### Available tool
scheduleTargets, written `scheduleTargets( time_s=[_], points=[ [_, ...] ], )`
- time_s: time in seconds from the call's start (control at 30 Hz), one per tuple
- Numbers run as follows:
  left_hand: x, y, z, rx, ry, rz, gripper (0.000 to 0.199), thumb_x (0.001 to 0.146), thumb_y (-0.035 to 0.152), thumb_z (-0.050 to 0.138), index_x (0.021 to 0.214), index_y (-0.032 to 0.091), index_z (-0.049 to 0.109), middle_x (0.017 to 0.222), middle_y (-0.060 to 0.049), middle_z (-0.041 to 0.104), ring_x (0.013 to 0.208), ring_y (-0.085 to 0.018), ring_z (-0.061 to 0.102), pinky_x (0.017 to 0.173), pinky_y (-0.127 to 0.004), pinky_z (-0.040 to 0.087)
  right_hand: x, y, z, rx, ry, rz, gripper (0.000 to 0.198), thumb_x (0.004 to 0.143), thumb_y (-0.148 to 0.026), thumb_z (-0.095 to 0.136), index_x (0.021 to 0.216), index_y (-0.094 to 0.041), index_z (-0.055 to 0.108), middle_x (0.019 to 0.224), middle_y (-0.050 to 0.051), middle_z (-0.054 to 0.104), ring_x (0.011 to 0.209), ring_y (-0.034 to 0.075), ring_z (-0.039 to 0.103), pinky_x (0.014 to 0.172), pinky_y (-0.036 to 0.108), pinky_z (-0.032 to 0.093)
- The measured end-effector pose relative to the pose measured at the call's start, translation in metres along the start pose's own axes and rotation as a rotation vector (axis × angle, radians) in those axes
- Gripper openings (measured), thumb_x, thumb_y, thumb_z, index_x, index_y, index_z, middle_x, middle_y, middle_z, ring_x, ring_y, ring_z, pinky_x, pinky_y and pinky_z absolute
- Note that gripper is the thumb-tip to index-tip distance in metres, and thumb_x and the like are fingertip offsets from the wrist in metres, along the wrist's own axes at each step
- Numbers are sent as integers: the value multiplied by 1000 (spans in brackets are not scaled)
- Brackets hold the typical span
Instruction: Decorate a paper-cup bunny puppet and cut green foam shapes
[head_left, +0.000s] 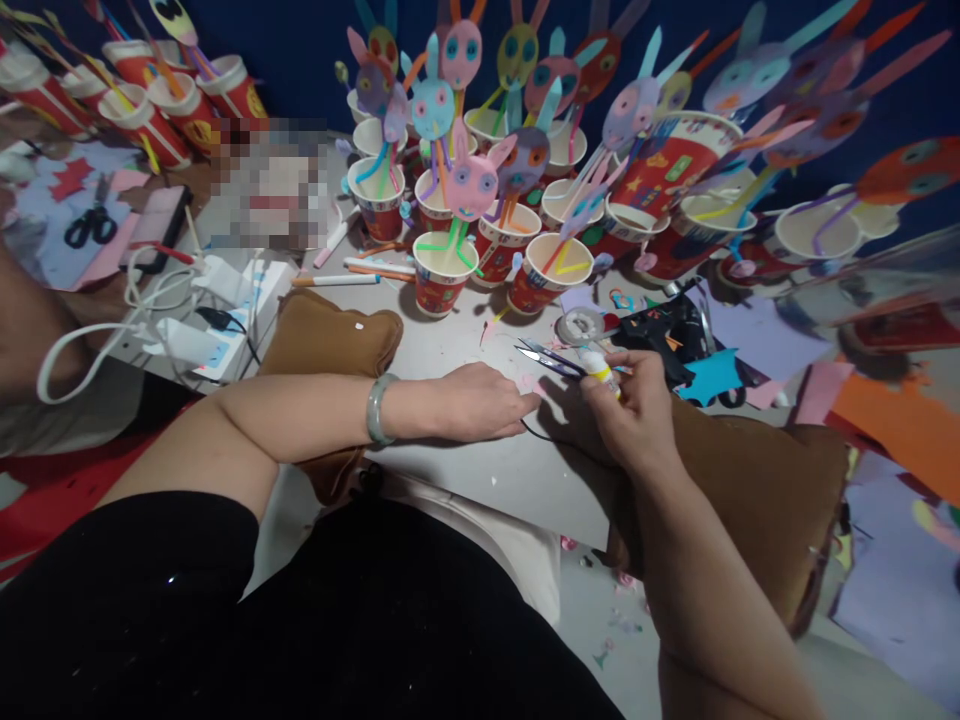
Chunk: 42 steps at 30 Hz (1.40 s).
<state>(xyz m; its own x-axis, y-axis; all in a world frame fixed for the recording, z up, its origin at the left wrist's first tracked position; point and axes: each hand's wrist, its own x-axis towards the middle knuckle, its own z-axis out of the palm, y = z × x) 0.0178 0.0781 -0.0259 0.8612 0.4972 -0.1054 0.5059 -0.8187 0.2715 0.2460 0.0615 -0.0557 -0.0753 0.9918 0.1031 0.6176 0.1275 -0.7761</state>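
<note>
My right hand (637, 405) is closed around a small white and yellow glue bottle (602, 370). A pair of pointed scissors (551, 358) juts left from the same hand, its handles hidden. My left hand (480, 402), with a bangle at the wrist, rests low over the white tabletop (450, 478), fingers pinched together. Beside those fingertips is a pale pink scrap (529, 384); whether they grip it is unclear. Just beyond both hands stand red paper cups (444, 285) holding paper rabbit heads (472, 183) on coloured straws.
Brown cushions (326, 335) flank the work area. At left are a power strip (255, 320) with cables, black scissors (91, 215) and someone's arm (37, 330). A tape roll (581, 325), dark clutter and coloured paper (892, 430) lie at right.
</note>
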Motion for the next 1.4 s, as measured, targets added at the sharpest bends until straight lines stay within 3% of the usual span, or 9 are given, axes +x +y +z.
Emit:
scheduleTargets(
  time_s=[0.13, 0.33, 0.53, 0.9, 1.13, 1.4],
  points=[
    [0, 3, -2, 30, -47, -19, 46, 96, 39, 49, 132, 10, 52, 82, -12, 73, 75, -23, 68, 55, -29, 38, -2, -2, -1, 89, 38, 26, 19, 90, -39, 53, 102, -25, 46, 60, -6, 48, 46, 14, 44, 47, 29, 35],
    [2, 1, -3, 38, -79, -24, 55, 97, 43, 46, 140, 8, 44, 84, -13, 73, 78, -23, 69, 58, -29, 39, -3, -18, 0, -16, 44, -104, 16, 82, -36, 68, 89, -23, 61, 75, 2, 68, 62, 17, 62, 57, 30, 48],
    [2, 0, -1, 34, -60, 5, 55, 98, 44, 47, 139, 8, 45, 84, -13, 74, 77, -24, 69, 57, -30, 39, -1, -19, -2, -34, 100, -101, 12, 78, -29, 70, 88, -22, 70, 80, 2, 74, 66, 18, 66, 61, 31, 53],
    [2, -3, 2, 37, -56, 10, 56, 97, 45, 48, 139, 9, 44, 82, -12, 73, 76, -23, 68, 57, -30, 38, 3, -13, 5, -52, 65, -165, 7, 80, -28, 65, 82, -21, 67, 70, 1, 70, 58, 16, 62, 55, 28, 50],
    [3, -3, 2, 3, -79, 17, 45, 97, 43, 47, 128, 11, 50, 87, -12, 74, 78, -23, 68, 58, -31, 38, 4, -9, 10, -80, -8, -208, 10, 83, -31, 63, 84, -21, 64, 69, 1, 69, 55, 16, 61, 54, 28, 49],
    [1, -2, 0, -30, -63, 27, 40, 98, 44, 47, 119, 12, 53, 83, -12, 72, 76, -23, 67, 58, -31, 37, 2, -11, 11, -191, -89, -375, 11, 87, -33, 61, 92, -23, 63, 89, 7, 74, 80, 25, 70, 74, 38, 55]
  ],
)
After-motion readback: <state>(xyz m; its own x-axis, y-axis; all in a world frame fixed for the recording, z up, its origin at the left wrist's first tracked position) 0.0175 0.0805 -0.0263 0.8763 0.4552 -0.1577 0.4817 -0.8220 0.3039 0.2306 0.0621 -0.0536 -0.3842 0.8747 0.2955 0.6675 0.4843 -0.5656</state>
